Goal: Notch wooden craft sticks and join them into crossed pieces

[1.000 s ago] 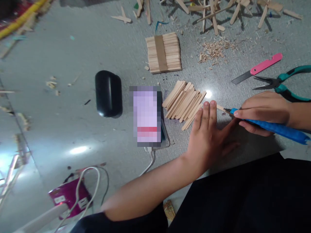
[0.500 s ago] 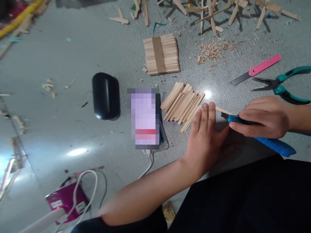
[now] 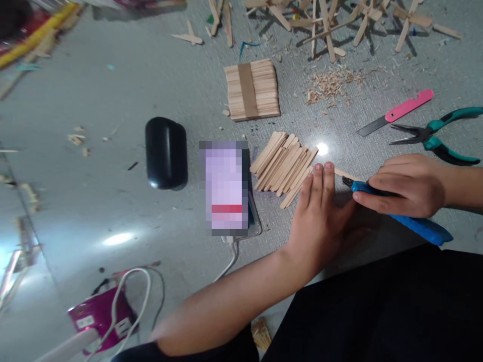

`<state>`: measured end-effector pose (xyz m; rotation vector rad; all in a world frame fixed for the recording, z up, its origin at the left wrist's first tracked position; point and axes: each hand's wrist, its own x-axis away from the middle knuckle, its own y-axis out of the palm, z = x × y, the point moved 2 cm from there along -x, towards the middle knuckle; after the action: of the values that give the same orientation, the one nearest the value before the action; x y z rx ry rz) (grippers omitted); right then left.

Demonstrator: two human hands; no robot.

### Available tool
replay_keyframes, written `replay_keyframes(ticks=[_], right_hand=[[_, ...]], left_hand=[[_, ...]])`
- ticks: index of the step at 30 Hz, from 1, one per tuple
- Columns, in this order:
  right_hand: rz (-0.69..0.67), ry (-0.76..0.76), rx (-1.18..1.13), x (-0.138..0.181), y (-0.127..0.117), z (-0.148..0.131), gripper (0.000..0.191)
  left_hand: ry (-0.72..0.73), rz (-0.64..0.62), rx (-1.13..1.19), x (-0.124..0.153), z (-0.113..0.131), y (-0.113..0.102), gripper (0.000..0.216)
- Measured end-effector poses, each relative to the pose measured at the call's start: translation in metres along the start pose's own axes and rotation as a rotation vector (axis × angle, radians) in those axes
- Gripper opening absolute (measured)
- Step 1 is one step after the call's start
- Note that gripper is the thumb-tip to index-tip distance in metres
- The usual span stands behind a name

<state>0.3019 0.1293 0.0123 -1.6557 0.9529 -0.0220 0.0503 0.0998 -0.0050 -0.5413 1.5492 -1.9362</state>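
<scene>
My left hand (image 3: 320, 216) lies flat on the grey floor, fingers stretched out and pressed down on a single wooden stick (image 3: 344, 174) whose end pokes out to the right of the fingertips. My right hand (image 3: 403, 185) is closed round a blue-handled cutter (image 3: 411, 222); its blade tip touches that stick just beside my left fingers. A loose row of wooden sticks (image 3: 285, 166) lies directly left of my left fingertips.
A banded bundle of sticks (image 3: 252, 90), a black case (image 3: 166, 153) and a phone (image 3: 228, 188) on a white cable lie to the left. A pink-handled knife (image 3: 400, 111), teal pliers (image 3: 433, 134), wood shavings (image 3: 332, 83) and scattered stick pieces lie farther off. A magenta charger box (image 3: 100, 317) sits near left.
My right hand has tilted the blue cutter down and drawn its blade tip a little left along the stick. My left hand has stayed pressed flat in place.
</scene>
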Motion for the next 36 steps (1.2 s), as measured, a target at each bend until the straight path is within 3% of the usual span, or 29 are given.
replay_keyframes(ticks=[9,17,21,24,28,31,36], right_hand=[[0.003,-0.037,0.018,0.002,0.001,-0.001,0.035],[-0.086,0.194,-0.149,0.006,0.003,0.001,0.051],[-0.100,0.234,-0.192,0.004,0.002,0.002,0.056],[-0.130,0.195,-0.203,0.003,-0.001,0.004,0.049],[-0.046,0.016,-0.106,0.003,-0.007,0.007,0.016],[-0.052,0.023,-0.055,0.002,-0.011,0.009,0.036],[-0.075,0.031,-0.037,0.002,-0.015,0.009,0.041]], left_hand=[[0.021,0.025,-0.007,-0.001,0.000,-0.004,0.099],[0.001,0.010,0.002,-0.001,0.001,-0.002,0.096],[-0.001,-0.003,0.008,-0.001,0.001,-0.003,0.095],[-0.005,-0.013,0.006,-0.002,0.001,-0.004,0.099],[-0.008,-0.003,-0.003,-0.004,0.002,-0.004,0.108],[-0.007,-0.004,-0.010,-0.004,0.003,-0.003,0.110],[-0.003,0.000,-0.031,-0.005,0.003,-0.004,0.111]])
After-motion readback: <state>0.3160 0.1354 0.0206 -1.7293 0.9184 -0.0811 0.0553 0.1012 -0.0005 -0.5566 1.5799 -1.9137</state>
